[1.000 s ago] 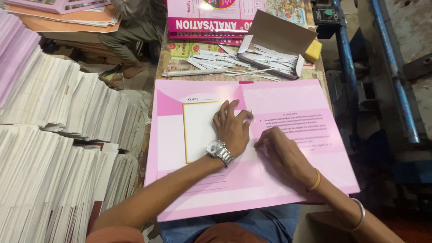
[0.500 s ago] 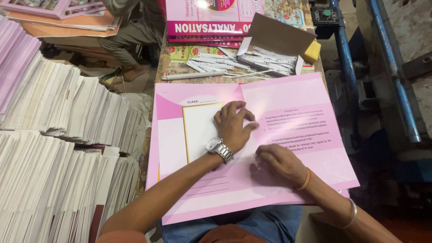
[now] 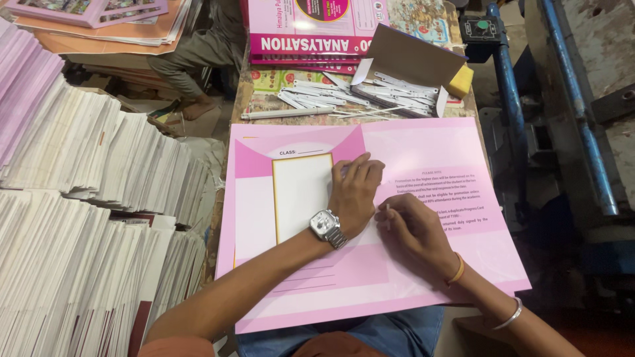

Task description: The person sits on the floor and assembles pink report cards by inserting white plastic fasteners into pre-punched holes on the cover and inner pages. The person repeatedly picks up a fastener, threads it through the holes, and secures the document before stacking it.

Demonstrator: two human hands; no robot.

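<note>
On the counter [image 3: 264, 106] lies a pink sheet [image 3: 436, 152]. Left hand [image 3: 354, 192] presses flat on it, fingers together. Right hand [image 3: 413, 231] curls, fingertips touching the sheet.

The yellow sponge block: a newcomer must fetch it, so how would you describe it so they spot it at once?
Start from the big pink sheet under both hands. Just beyond its far right corner stands an open cardboard box of white strips. The yellow sponge block sits against that box's right side, the only yellow cube there.
</note>
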